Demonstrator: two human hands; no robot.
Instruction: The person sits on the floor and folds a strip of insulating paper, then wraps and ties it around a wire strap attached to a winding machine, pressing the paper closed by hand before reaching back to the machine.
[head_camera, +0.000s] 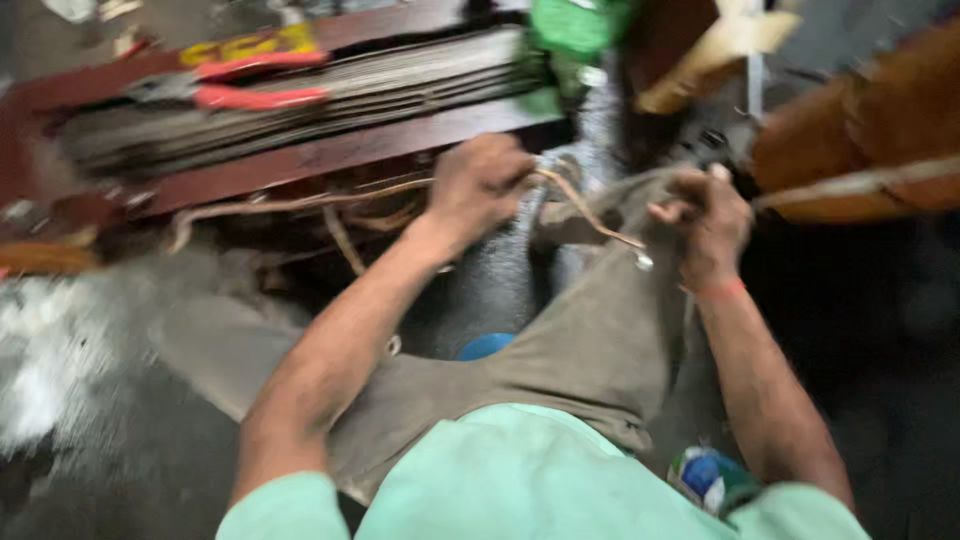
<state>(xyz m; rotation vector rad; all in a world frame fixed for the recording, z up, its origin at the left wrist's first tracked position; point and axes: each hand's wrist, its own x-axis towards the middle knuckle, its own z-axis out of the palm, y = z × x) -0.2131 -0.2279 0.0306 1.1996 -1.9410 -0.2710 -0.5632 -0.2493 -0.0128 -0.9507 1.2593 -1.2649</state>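
The grip of the left hand (478, 185) is clenched around a thin, tan, bendy strip (585, 212), fingers curled over it so that the knuckles face the camera. The grip of the right hand (708, 215) is also closed, thumb and fingers pinched together on the far end of the same strip, near a small pale tip (643, 262) that hangs just below the fingers; motion blur keeps the exact contact from being clear. The strip arcs between the two hands, above the person's raised knee in grey-brown trousers (600, 340), and a longer run of similar tan material (290, 205) trails off to the left from the left hand, lying along the edge of a dark red wooden frame (330, 155). On top of that frame sit stacked grey slats (400, 85) and a pair of red-handled pliers (245, 82), well apart from both hands. A green object (575, 25) shows at the top of the view, and an orange-brown cylinder (870, 125) lies just right of the right hand. A thin red band (722, 291) circles the right wrist. The person wears a mint-green shirt (520, 480).
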